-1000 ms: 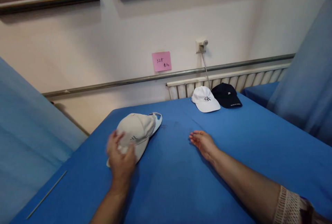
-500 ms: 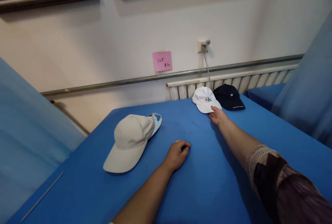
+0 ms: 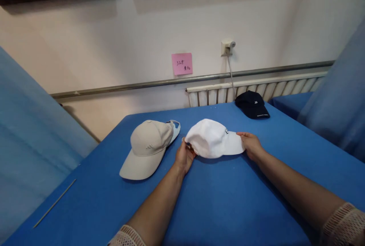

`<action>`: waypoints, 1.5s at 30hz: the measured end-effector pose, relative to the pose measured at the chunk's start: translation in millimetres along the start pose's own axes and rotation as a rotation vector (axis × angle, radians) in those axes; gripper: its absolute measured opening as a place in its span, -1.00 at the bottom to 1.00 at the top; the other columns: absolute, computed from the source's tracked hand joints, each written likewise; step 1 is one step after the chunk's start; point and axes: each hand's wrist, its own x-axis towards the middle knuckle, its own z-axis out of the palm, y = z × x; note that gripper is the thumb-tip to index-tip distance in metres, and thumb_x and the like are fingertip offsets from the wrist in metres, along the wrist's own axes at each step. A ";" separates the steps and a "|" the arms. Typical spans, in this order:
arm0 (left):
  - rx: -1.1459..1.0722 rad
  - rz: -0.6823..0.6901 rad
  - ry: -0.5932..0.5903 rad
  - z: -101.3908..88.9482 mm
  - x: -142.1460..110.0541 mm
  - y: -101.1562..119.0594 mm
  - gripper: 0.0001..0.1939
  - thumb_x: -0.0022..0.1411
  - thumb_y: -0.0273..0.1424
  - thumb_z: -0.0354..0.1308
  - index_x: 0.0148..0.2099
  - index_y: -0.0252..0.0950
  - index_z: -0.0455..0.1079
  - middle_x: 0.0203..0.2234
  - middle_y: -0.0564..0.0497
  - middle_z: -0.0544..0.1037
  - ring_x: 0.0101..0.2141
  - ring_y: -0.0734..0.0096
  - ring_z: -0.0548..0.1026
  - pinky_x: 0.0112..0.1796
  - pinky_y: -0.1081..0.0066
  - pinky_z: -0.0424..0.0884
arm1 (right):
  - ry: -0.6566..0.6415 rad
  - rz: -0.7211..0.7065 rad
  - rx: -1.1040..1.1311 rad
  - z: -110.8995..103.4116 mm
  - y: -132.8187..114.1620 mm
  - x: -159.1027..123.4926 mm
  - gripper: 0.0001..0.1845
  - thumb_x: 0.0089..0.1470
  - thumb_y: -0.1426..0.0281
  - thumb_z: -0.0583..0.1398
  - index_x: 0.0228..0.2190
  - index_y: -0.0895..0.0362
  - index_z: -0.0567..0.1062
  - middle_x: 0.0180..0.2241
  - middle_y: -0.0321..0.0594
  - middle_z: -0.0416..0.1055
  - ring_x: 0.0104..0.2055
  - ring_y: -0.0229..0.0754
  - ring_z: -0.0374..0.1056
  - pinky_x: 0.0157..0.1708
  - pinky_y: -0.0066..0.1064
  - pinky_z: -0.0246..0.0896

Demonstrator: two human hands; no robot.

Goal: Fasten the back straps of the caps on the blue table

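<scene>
Between my two hands is a white baseball cap (image 3: 208,137), its brim pointing right and a bit of dark lettering showing on its front. My right hand (image 3: 251,145) pinches the tip of the brim. At the back edge of the cap, by its strap, my left hand (image 3: 184,156) is closed on it; some of those fingers are hidden under the cap. A beige baseball cap (image 3: 148,147) lies just left of my left hand, brim toward me. Farther back on the right lies a black baseball cap (image 3: 251,104).
The caps are on a blue-covered table (image 3: 216,208). A thin stick (image 3: 54,204) lies near its left edge. Behind stand a white radiator (image 3: 211,96), a metal rail (image 3: 137,84) and a plugged-in socket (image 3: 227,48). Blue curtains (image 3: 34,139) hang at both sides.
The white cap has come from beside the black cap toward me and left, and turned so its brim points right. My left hand has risen from the table to grip its back.
</scene>
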 end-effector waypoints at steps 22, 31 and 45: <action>0.459 0.086 0.058 -6.7 -17.2 8.4 -0.61 0.04 -0.49 0.28 -0.06 -0.38 0.32 -0.30 -0.15 0.56 -0.35 0.30 0.55 -0.24 0.30 0.46 | -0.802 -0.693 -0.862 60.5 13.2 -89.4 -0.48 -0.17 0.69 0.11 -0.13 0.09 0.42 -0.06 -0.12 0.39 0.03 -0.05 0.28 0.06 -0.23 0.13; 1.388 0.642 -0.401 0.5 -36.3 15.2 -0.75 0.13 -0.51 0.14 -0.12 -0.22 0.48 -0.19 -0.07 0.54 -0.12 0.20 0.43 -0.01 0.23 0.26 | -0.759 -0.585 -0.752 51.7 16.2 -86.1 -0.38 -0.21 0.70 0.08 -0.06 0.06 0.36 -0.03 -0.15 0.39 0.04 -0.08 0.30 0.06 -0.22 0.14; 1.234 0.371 -0.513 -3.7 -25.2 7.2 -0.90 0.16 -0.35 0.14 -0.33 -0.28 0.35 -0.35 0.02 0.48 -0.26 0.32 0.39 -0.19 0.38 0.27 | -0.763 -0.656 -0.782 55.6 16.5 -86.2 -0.47 -0.12 0.54 0.22 -0.04 0.05 0.39 -0.01 -0.14 0.39 0.00 -0.02 0.31 -0.01 -0.23 0.15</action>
